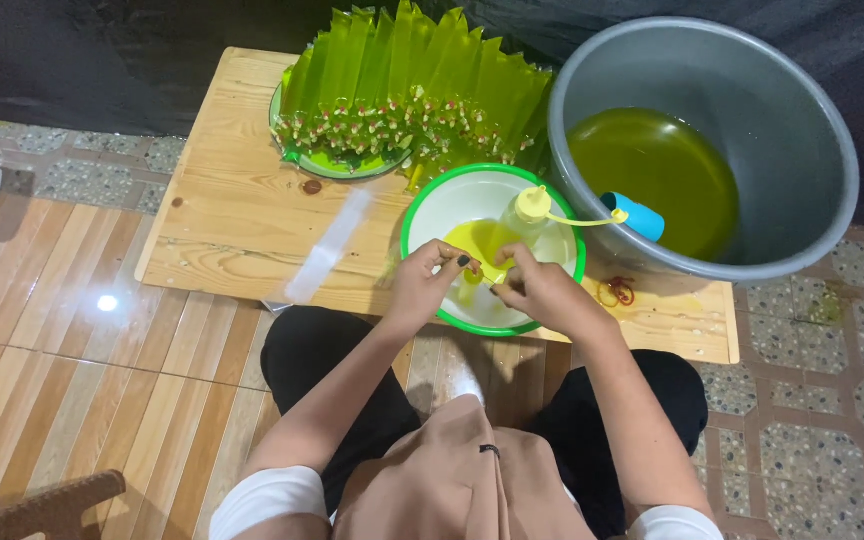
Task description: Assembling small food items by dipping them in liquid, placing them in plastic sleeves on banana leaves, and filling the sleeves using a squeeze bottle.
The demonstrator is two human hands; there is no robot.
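The left hand (430,277) and the right hand (535,285) are held close together over the near rim of a white bowl with a green edge (422,205). Both are clenched on a small yellow plastic bag (480,272), which is pinched between the fingertips of the two hands; what exactly is gripped at its top cannot be made out. The bag hangs inside the bowl, directly between the hands. Just beyond the hands, a squeeze bottle with a yellow cap (527,212) is seen lying in the bowl. A few red rubber bands (616,291) are seen just to the right of the right hand on the low wooden table (222,215). To the left of the left hand, a clear plastic strip (330,247) is laid on the table. Farther off, beyond the right hand, a large grey basin (792,120) holding green liquid is placed, with a blue scoop (637,216) inside it. Beyond the left hand, a plate of filled green bags (407,85), fanned out and tied, is set at the far edge.
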